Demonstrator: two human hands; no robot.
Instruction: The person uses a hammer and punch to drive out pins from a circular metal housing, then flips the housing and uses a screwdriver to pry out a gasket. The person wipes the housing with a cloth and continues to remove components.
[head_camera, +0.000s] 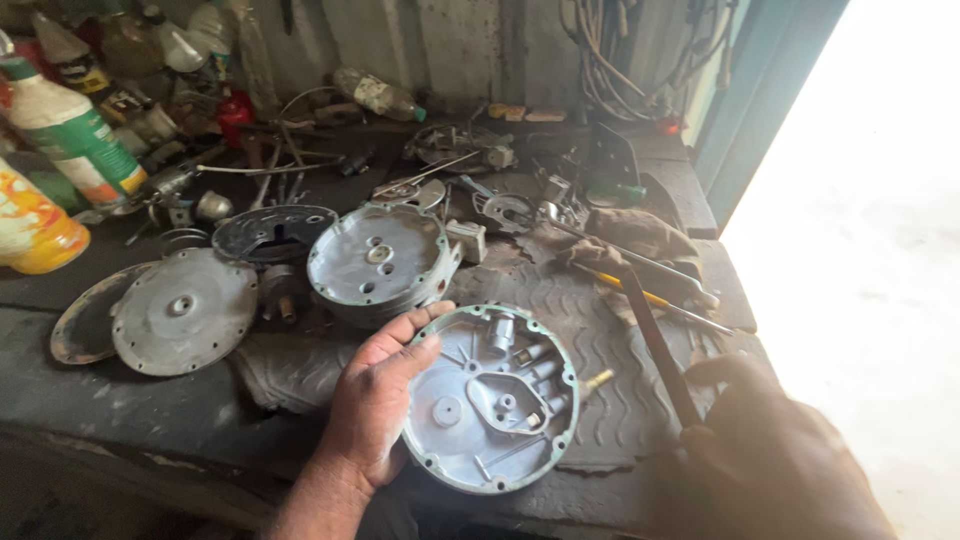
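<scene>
My left hand (375, 395) grips the left rim of a round grey metal housing cover (495, 400) with cast ribs and a greenish edge, tilted up off a ribbed rubber mat (620, 330). A small brass fitting (598, 381) sticks out of its right side. My right hand (780, 460), dark and blurred at the lower right, is closed on a long thin dark blade-like tool (655, 345) that angles up across the mat, its tip near a rag.
A second round housing (378, 262) and a flat metal disc (183, 310) with a rubber diaphragm lie to the left. Bottles (65, 125), a yellow container (30, 225), a yellow-handled screwdriver (650, 298), a rag (640, 235) and scattered parts crowd the bench. Bright doorway at right.
</scene>
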